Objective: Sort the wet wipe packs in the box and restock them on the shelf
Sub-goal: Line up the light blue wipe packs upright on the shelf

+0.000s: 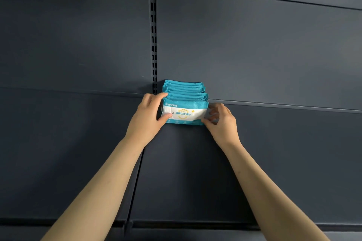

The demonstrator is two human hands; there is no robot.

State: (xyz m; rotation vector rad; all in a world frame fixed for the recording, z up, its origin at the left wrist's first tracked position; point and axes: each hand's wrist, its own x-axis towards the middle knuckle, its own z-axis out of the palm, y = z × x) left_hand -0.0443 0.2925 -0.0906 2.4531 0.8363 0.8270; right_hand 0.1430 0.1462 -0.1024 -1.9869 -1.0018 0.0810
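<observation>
and here we are at the shelf (195,172): a row of teal wet wipe packs (184,89) stands on edge, one behind another, running back to the dark back panel (254,55), just right of the slotted upright (154,35). the front pack (185,112), white label facing us, heads that row and touches the one behind it. we see the left hand (148,115) wrapped round its left end, thumb pressed on the label face, fingers curled over the top corner. the right hand (219,121) pinches the crimped seal at the right end, fingers curled in. so both hands are closed on that one pack. the box is nowhere in our view.

how will it handle? we judge these packs light and soft: a film pouch with a damp wad inside, likely to sag if held by one corner, and the glossy film may slip. the flat end seals look the stiffest part, so taking both ends at once seems right to us. squeeze the middle and the row could fan out or tip forward, since nothing props the front.
</observation>
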